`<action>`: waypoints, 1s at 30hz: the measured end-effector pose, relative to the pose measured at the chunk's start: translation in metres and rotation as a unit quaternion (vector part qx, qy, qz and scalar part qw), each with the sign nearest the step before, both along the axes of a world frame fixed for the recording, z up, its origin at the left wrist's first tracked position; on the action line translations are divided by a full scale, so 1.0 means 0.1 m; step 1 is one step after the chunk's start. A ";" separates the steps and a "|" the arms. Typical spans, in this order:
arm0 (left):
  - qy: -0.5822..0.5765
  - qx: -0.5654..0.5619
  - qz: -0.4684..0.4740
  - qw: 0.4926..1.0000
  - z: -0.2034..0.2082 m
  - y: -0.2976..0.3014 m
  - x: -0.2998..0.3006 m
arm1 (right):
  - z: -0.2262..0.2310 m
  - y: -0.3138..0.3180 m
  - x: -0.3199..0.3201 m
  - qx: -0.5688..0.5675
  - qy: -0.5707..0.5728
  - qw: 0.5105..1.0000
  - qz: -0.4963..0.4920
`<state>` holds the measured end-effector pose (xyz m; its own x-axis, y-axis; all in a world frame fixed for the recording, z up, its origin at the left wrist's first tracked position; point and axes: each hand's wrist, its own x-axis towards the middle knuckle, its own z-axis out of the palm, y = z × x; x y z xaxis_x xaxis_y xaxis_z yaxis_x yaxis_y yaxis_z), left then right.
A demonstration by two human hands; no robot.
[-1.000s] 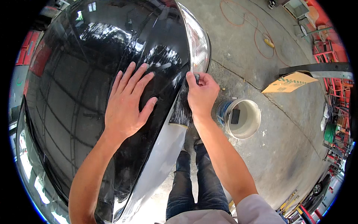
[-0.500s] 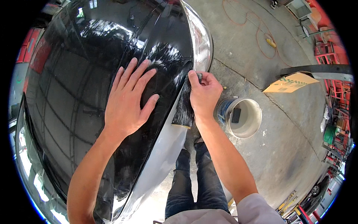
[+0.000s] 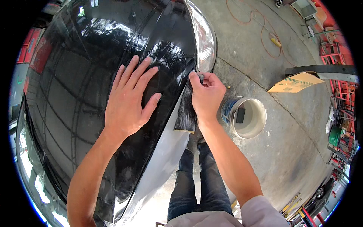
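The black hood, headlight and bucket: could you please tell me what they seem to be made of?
Hood: probably painted metal, glossy, given its sharp reflections. Headlight: likely clear, shiny plastic, since bright inner detail shows through; possibly glass. Bucket: perhaps plastic, judging by its pale, dull inside.

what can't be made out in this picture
All in the head view:
- Hood surface beneath the left hand: covered by palm and fingers.
- Upper end of the dark strip: mostly hidden by the thumb and curled fingers of the right hand.
- Front end of the hood: cut off by the top edge.
- Underside of the dark block in the bucket: turned away.
- Tread of the far wheel: too small.
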<state>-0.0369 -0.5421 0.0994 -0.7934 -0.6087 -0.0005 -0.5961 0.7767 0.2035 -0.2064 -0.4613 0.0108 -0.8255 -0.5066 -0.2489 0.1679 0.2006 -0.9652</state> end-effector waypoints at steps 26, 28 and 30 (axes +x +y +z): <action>0.000 0.004 -0.003 1.000 0.00 0.02 0.01 | 0.09 0.22 0.22 0.073 0.073 0.994 0.029; 0.001 0.004 -0.005 1.000 -0.01 0.00 -0.02 | 0.12 0.37 0.40 0.032 -0.003 0.999 0.026; -0.002 0.006 -0.003 1.000 0.00 0.01 0.00 | 0.12 0.36 0.35 0.024 0.013 0.999 0.044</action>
